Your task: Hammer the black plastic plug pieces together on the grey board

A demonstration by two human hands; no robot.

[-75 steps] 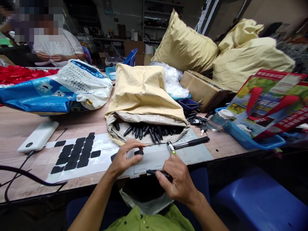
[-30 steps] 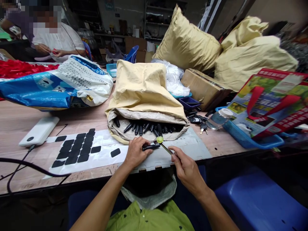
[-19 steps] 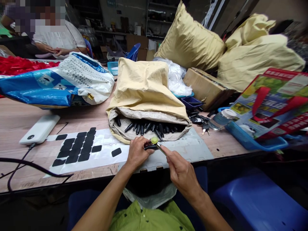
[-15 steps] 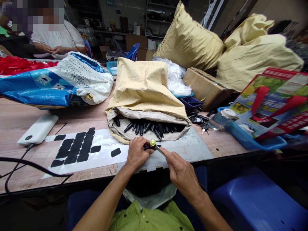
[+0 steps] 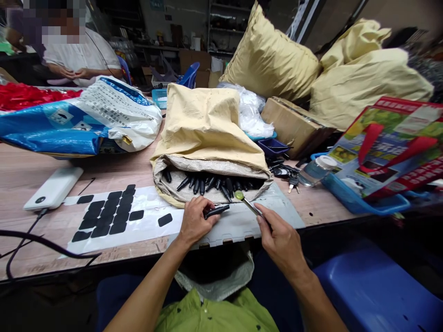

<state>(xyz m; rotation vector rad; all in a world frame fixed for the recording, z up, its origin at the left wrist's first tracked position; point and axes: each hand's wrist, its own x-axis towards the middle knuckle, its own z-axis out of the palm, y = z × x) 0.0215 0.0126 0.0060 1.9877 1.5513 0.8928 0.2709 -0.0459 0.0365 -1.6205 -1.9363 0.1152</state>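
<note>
My left hand (image 5: 198,220) is closed around a black pen-shaped piece (image 5: 217,211), whose tapered tip points right. In my right hand (image 5: 279,236) is the metal handle of a small mallet (image 5: 248,203) with a round yellow-green head. The mallet head is to the right of the black piece and apart from it. Just behind both hands lies a cream cloth sack (image 5: 207,133), its mouth facing me with several similar black pieces (image 5: 202,184) inside. A grey board (image 5: 277,210) lies under the hands at the table edge.
To the left are a sheet of black square stickers (image 5: 109,212), a white power bank (image 5: 53,188) with a cable, and a blue-white bag (image 5: 83,120). At right stand a jar (image 5: 317,170), keys (image 5: 293,184) and a blue tray (image 5: 367,205). Another person (image 5: 81,60) sits across.
My right hand has moved right, taking the mallet head off the black piece. My left hand stays nearly in place, and more of the black piece now shows.
</note>
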